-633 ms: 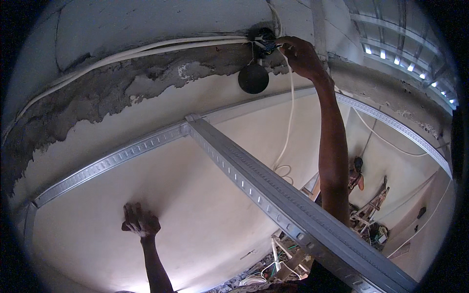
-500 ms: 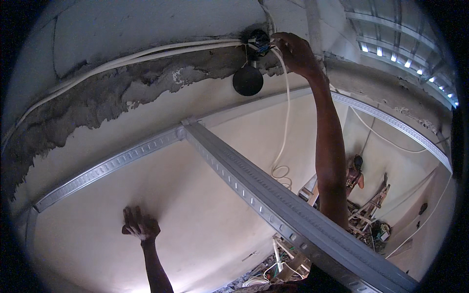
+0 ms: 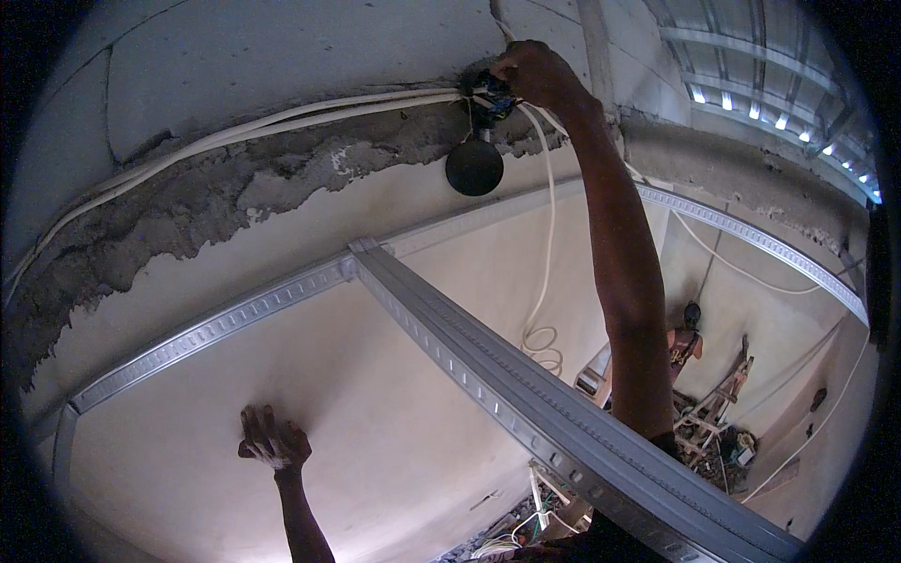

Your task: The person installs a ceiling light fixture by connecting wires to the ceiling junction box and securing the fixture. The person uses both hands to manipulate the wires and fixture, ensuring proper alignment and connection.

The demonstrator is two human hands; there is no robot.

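High on the wall, my right hand (image 3: 542,73) is at a dark round junction box (image 3: 490,105), its fingers curled in at the upper right rim. What they grip is hidden behind the hand. Bluish and dark wires bunch inside the box. A black round cover (image 3: 475,168) hangs just below it. White cables (image 3: 310,114) run in from the left, and another white cable (image 3: 550,216) drops from the box's right side into loose coils. My left hand (image 3: 274,441) rests against the pale plastered wall, lower left, fingers spread and holding nothing.
A perforated metal channel (image 3: 526,385) crosses in front of me, joined to a metal edge rail (image 3: 216,330) along the wall. Another curved rail (image 3: 751,235) runs at right. Far below, a person (image 3: 685,342) stands near a wooden trestle (image 3: 723,389) and rubble.
My right hand has shifted slightly left and closed in over the top of the junction box. My left hand stays on the wall. The view has tilted a little.
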